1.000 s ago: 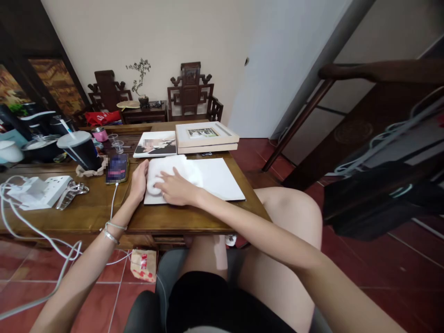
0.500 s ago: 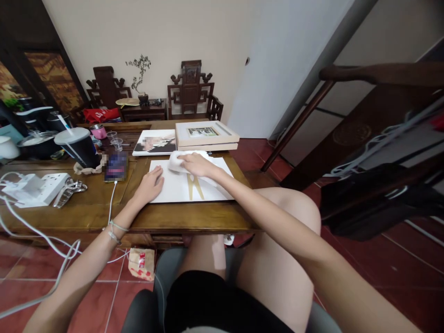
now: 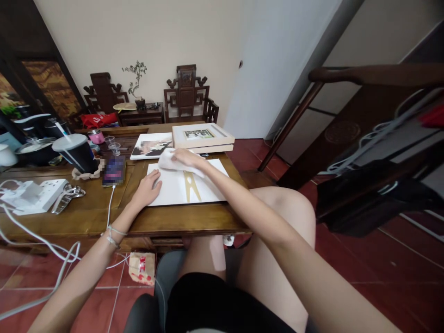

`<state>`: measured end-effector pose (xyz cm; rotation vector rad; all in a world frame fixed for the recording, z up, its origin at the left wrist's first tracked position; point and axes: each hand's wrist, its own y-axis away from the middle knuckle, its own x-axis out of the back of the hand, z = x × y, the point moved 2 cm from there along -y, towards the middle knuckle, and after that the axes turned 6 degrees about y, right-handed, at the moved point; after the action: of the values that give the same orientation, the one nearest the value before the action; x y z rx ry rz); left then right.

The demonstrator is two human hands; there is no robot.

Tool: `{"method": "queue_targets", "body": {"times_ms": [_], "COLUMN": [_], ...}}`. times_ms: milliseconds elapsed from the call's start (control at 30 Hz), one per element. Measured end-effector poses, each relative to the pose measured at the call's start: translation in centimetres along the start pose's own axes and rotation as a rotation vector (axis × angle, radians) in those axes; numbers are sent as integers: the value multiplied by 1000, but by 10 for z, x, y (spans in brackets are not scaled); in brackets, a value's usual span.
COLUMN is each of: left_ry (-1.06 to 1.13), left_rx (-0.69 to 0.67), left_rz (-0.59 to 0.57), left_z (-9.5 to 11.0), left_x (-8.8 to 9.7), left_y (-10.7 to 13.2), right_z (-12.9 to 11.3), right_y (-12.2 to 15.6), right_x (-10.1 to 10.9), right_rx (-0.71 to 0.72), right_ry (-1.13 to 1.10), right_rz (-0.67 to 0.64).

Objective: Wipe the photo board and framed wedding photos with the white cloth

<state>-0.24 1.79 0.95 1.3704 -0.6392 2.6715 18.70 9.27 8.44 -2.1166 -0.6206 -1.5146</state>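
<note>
A white picture panel [image 3: 208,187] with a tan mark lies flat near the front edge of the wooden table [image 3: 86,212]. My left hand [image 3: 147,188] rests open on the panel's left edge, fingers flat. At the panel's far left corner my right hand [image 3: 185,158] presses a white cloth [image 3: 165,161] against the surface, fingers closed over it.
Stacked light wooden frames [image 3: 203,137] and a flat print [image 3: 151,145] lie just beyond the panel. On the left are a phone [image 3: 114,170] on a cable, a dark cup with a straw [image 3: 77,151], a white power strip [image 3: 41,193] and keys. Red tile floor lies on the right.
My right hand has carried the cloth from the panel's near left corner to its far edge, uncovering the tan mark. My left hand shifted onto the panel's left side.
</note>
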Motion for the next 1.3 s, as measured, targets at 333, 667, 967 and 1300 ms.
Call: {"method": "queue_targets", "body": {"times_ms": [333, 667, 967, 1300], "left_ry": [21, 5, -18, -17], "left_rx": [2, -11, 5, 5], "left_rz": [18, 9, -16, -3], "left_z": [2, -2, 2, 2], "left_x": [0, -2, 1, 0], "left_y": [2, -1, 1, 0], "right_z": [56, 41, 66, 46], "right_y": [119, 193, 92, 146], "right_x": [-4, 11, 16, -24], "right_rx": [-99, -62, -180, 41], "right_ry": [67, 4, -23, 136], "right_rz": [50, -64, 139, 74]}}
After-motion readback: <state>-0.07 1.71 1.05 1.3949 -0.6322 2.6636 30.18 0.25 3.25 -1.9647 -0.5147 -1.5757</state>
